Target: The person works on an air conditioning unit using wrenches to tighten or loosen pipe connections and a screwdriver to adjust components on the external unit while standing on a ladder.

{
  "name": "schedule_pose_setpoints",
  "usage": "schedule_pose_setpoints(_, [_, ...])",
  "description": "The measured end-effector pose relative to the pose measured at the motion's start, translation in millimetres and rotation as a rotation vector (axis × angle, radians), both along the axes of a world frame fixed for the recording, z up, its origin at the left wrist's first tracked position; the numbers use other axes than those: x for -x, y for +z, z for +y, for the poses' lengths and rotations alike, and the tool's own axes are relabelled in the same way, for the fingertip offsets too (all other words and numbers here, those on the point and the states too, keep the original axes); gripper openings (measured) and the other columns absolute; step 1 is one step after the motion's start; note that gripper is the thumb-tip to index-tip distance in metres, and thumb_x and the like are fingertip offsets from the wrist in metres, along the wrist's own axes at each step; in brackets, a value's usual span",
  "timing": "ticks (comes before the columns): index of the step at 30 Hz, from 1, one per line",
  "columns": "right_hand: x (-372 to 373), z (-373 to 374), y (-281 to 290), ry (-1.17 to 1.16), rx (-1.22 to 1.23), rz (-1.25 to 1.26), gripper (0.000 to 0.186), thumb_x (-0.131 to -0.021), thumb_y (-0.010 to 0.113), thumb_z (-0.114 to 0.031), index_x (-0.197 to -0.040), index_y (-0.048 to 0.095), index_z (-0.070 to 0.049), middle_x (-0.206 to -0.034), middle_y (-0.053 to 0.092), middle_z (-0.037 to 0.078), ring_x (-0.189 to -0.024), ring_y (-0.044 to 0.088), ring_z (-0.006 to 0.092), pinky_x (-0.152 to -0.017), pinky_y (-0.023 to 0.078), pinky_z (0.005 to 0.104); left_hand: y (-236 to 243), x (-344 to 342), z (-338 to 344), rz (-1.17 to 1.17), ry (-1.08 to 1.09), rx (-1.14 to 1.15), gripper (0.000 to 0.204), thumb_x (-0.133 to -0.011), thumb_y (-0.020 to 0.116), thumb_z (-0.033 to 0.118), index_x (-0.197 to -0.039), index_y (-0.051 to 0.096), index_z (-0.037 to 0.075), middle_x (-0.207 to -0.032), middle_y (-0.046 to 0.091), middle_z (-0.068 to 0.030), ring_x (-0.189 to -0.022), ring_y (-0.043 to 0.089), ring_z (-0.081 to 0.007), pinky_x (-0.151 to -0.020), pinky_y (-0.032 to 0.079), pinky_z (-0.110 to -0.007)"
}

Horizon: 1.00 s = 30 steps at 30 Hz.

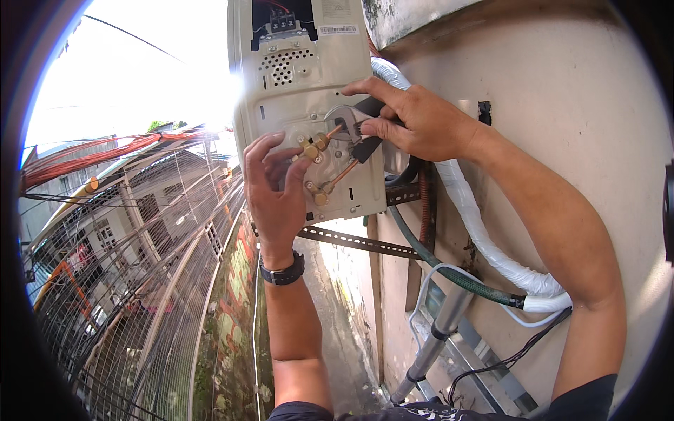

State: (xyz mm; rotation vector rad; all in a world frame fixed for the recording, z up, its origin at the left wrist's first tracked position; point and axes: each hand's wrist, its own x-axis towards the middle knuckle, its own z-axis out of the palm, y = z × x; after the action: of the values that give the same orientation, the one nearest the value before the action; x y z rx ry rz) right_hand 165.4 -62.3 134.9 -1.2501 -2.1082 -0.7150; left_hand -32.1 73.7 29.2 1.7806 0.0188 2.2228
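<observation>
On the beige outdoor air-conditioner unit (337, 200), two brass valves stick out, an upper brass valve (310, 149) and a lower brass valve (319, 193). Copper pipes (345, 172) with black foam insulation (366, 149) run into them. My left hand (274, 189) is at the upper valve, its thumb and index finger closed about the near side. My right hand (432, 125) grips an adjustable wrench (344, 116), thumb by the jaw and index finger stretched above it. The wrench's jaw is around or beside the upper copper pipe; its handle is mostly hidden behind my hand.
A white-wrapped pipe bundle (467, 210) and a dark green hose (449, 274) run down the wall at right. A perforated metal bracket (361, 243) supports the unit. Below stands a metal ladder (439, 337). Many cables (147, 281) hang at left above a narrow alley.
</observation>
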Motion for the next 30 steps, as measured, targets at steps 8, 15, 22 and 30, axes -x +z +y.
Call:
schedule_pose_setpoints(8, [11.8,9.5,15.0,0.036,0.144,-0.129,0.041,-0.102,0.064,-0.019,-0.142,0.054,-0.017,-0.097,0.075,0.018,-0.091,0.074,0.0321,-0.079,0.054,0.0414,-6.0,2.1,3.4,0.069,0.327,-0.153,0.019,-0.090,0.077,0.001,-0.107,0.070,-0.001,-0.109,0.066,-0.0077,-0.090,0.068,-0.0140,-0.073,0.057,-0.026])
schedule_pose_setpoints(15, [21.7,17.8,46.2,0.049,0.198,-0.349,0.035,-0.101,0.063,-0.015,-0.136,0.062,-0.017,-0.101,0.076,0.015,-0.091,0.073,0.0272,-0.082,0.055,0.0413,-14.3,-6.9,1.3,0.044,0.092,-0.066,0.036,-0.089,0.081,0.004,-0.120,0.063,0.000,-0.113,0.068,-0.0068,-0.090,0.067,-0.0104,-0.082,0.055,-0.025])
schedule_pose_setpoints(22, [58.9,12.9,73.0,-0.122,0.200,-0.571,0.023,-0.099,0.065,-0.023,-0.120,0.069,-0.014,-0.100,0.073,0.012,-0.095,0.069,0.0333,-0.085,0.051,0.0444,-14.4,-12.2,4.7,-0.029,0.126,-0.028,0.036,-0.087,0.082,0.004,-0.117,0.063,0.000,-0.107,0.069,-0.0063,-0.085,0.065,-0.0078,-0.077,0.053,-0.022])
schedule_pose_setpoints(30, [50.4,20.7,70.7,-0.097,0.066,-0.664,0.020,-0.098,0.067,-0.030,-0.102,0.069,-0.011,-0.087,0.071,0.013,-0.088,0.067,0.0374,-0.077,0.051,0.0472,-11.3,-14.3,6.3,-0.084,0.101,-0.036,0.030,-0.084,0.084,0.005,-0.108,0.066,0.002,-0.099,0.068,-0.0072,-0.076,0.069,-0.0148,-0.067,0.054,-0.029])
